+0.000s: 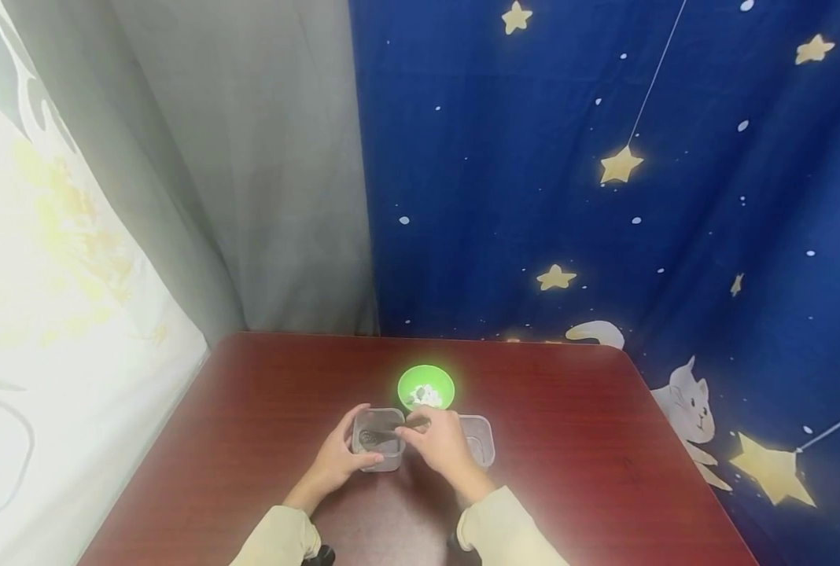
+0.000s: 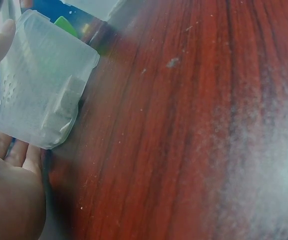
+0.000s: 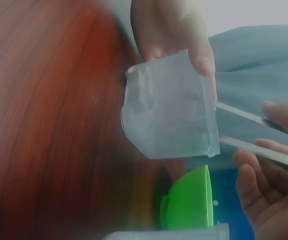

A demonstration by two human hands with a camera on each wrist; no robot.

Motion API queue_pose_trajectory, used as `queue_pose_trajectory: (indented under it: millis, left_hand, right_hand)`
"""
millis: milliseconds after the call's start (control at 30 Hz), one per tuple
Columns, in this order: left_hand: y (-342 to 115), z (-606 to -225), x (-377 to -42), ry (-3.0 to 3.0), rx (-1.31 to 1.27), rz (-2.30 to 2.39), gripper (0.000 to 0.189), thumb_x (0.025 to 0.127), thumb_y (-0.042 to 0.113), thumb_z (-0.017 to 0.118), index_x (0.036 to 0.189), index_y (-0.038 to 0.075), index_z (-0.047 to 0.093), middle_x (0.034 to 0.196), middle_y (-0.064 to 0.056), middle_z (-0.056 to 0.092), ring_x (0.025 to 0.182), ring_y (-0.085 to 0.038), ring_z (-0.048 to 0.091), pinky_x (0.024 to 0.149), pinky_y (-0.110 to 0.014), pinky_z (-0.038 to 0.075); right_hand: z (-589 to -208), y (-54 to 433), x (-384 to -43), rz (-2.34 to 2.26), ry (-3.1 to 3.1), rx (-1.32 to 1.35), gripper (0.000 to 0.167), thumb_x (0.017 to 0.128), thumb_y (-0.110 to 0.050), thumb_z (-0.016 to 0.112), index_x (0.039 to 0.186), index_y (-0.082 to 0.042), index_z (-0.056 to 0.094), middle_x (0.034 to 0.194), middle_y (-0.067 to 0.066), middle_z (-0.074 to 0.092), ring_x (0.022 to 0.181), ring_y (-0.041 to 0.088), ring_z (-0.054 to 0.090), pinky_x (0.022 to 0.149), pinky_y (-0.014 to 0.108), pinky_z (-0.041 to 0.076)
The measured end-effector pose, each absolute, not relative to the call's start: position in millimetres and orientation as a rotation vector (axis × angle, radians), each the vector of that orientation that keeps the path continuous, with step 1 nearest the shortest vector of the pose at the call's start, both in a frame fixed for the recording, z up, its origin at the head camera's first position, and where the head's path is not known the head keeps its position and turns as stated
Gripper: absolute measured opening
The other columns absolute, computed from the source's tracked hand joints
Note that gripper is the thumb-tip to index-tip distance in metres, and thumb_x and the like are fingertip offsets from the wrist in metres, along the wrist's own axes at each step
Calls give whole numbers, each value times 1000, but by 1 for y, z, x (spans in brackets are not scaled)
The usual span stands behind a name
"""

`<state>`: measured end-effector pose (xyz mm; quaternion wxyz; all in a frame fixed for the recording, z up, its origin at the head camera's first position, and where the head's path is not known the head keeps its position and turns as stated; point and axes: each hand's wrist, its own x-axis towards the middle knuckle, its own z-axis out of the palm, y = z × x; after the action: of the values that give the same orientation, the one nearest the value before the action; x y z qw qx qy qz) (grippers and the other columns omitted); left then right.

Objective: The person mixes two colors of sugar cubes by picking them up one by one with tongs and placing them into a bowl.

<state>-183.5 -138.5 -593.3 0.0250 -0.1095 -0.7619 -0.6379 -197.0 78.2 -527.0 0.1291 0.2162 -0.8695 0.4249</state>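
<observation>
My left hand (image 1: 333, 457) grips a clear plastic container (image 3: 158, 120) by its side, with the thumb near the rim. In my right hand (image 1: 443, 445) is a pair of tongs (image 3: 241, 114), pinched between thumb and fingers. Their two arms reach into the container through its mouth, and a perforated tip shows through the wall in the left wrist view. Several pale blocks (image 2: 64, 105) lie in the bottom of the container. Just beyond the hands stands a green bowl (image 1: 425, 375) holding white pieces (image 1: 427, 395).
A second clear plastic container (image 1: 486, 440) stands right of my right hand, which partly hides it. The reddish-brown table (image 1: 285, 393) ends at a grey curtain (image 1: 285, 196) and a blue star-patterned curtain (image 1: 491, 196). A white curtain (image 1: 52, 314) hangs at the left.
</observation>
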Motion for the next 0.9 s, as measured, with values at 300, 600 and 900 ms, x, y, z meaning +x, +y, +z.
queue_pose_trajectory:
  millis: [300, 600, 900]
  left_hand:
    - [-140, -595, -185, -2352, -307, -1974, 98, 67, 6, 88, 149, 9, 34, 137, -15, 49, 109, -31, 60, 79, -29, 54]
    - [-139, -596, -185, -2354, -309, -1995, 98, 69, 7, 88, 150, 9, 33, 139, -15, 47, 111, -35, 59, 80, -31, 54]
    - [-138, -597, -186, -2345, -316, -1982, 97, 68, 7, 88, 149, 9, 35, 140, -14, 47, 112, -33, 58, 83, -34, 54]
  right_hand:
    - [-527, 80, -198, 1224, -2577, 666, 19, 78, -27, 81, 89, -13, 74, 84, 0, 73, 78, 12, 70, 68, 25, 55]
    - [-531, 75, -198, 1286, -2529, 641, 13, 79, -19, 79, 87, -9, 75, 86, 2, 74, 78, 16, 71, 68, 24, 55]
    - [-535, 77, -200, 1404, -2483, 563, 13, 79, -19, 80, 86, -9, 75, 88, 3, 73, 77, 18, 71, 64, 23, 54]
